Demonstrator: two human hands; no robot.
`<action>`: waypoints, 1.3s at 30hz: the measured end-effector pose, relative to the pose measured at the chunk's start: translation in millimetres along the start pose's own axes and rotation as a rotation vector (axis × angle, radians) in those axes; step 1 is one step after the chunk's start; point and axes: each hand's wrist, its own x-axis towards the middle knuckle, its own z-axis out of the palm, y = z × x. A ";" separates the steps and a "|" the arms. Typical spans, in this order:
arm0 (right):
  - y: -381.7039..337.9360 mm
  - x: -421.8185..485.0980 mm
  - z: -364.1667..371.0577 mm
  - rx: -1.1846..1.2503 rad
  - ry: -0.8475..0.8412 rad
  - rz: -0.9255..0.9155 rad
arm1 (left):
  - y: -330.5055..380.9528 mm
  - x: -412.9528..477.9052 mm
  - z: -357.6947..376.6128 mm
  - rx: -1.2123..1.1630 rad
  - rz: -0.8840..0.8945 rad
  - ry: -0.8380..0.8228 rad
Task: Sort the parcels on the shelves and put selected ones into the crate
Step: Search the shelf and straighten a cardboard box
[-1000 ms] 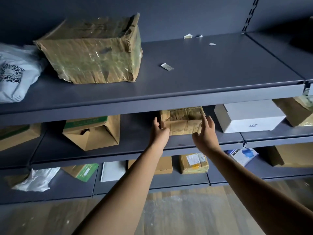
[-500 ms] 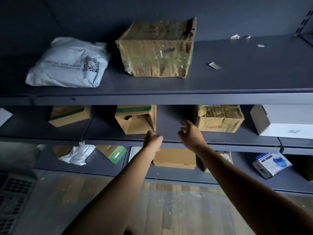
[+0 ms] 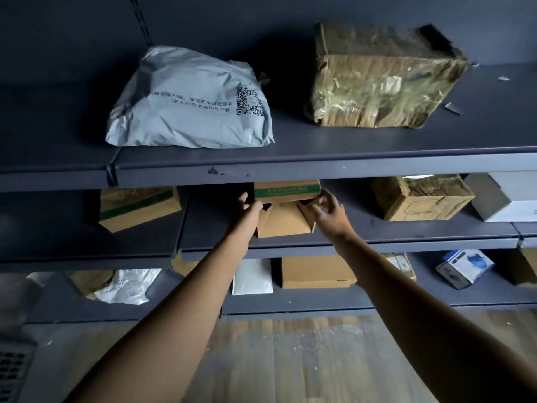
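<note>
Reaching up to the middle shelf (image 3: 406, 244) now, both arms stretched out, and the target is the green-banded box (image 3: 286, 221). It sits near the front edge of that shelf, its brown front flaps hanging loose and open under the green strip. The left hand (image 3: 247, 211) is flat up against the box's left side with the thumb pointing up. Its fingers slip out of sight behind the cardboard, so I cannot tell whether they curl round it. The right hand (image 3: 328, 212) is on the upper right corner, fingers bent and pinching the flap there. So it's one hand on each side, the box between them, and the box bottom on the shelf.

Same shelf: a second green-striped carton (image 3: 136, 207) sits off to the left, with a taped brown parcel (image 3: 421, 199) and a white box (image 3: 505, 206) to the right. Up on the top shelf (image 3: 319, 170) lie a grey mailer bag (image 3: 189, 103) and a big tape-wrapped carton (image 3: 380, 80), well apart. Down below are a flat cardboard box (image 3: 316, 271), a white envelope (image 3: 252, 276) just beside it, and a blue-and-white box (image 3: 462, 267) further right.
</note>
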 end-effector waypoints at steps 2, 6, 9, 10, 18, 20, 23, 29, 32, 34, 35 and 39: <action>-1.6 -12.6 1.4 0.053 0.098 0.065 | -2.9 -2.0 -13.9 0.053 -0.034 -0.035; 2.1 -41.7 4.6 0.081 0.139 0.178 | -17.2 -17.3 -31.1 0.088 -0.083 -0.078; 7.3 -59.9 7.7 0.054 0.141 0.226 | -27.0 -35.6 -33.8 0.109 -0.092 -0.120; 7.9 -65.1 7.8 0.042 0.129 0.230 | -28.7 -41.6 -34.6 0.123 -0.096 -0.140; 17.2 -109.5 -8.9 0.122 -0.004 0.285 | -36.6 -106.2 -43.5 0.131 -0.040 -0.261; 22.3 -121.0 -13.2 0.150 -0.003 0.264 | -38.5 -127.2 -42.8 0.118 -0.036 -0.265; 27.9 -140.7 -21.1 0.230 0.025 0.277 | -43.0 -155.0 -38.0 0.111 -0.017 -0.227; 34.2 -184.1 -53.7 0.309 -0.079 0.296 | -65.5 -207.2 -30.6 0.099 -0.031 -0.172; 35.0 -203.1 -70.8 0.308 -0.150 0.256 | -70.5 -231.2 -28.2 0.065 -0.066 -0.167; 36.4 -213.5 -81.1 0.307 -0.202 0.287 | -70.1 -244.4 -26.8 0.047 -0.053 -0.162; 37.2 -217.4 -86.3 0.301 -0.257 0.299 | -68.6 -251.0 -25.5 0.040 -0.046 -0.159; 37.6 -229.3 -111.8 0.272 -0.406 0.266 | -63.4 -268.6 -18.6 0.076 -0.005 -0.157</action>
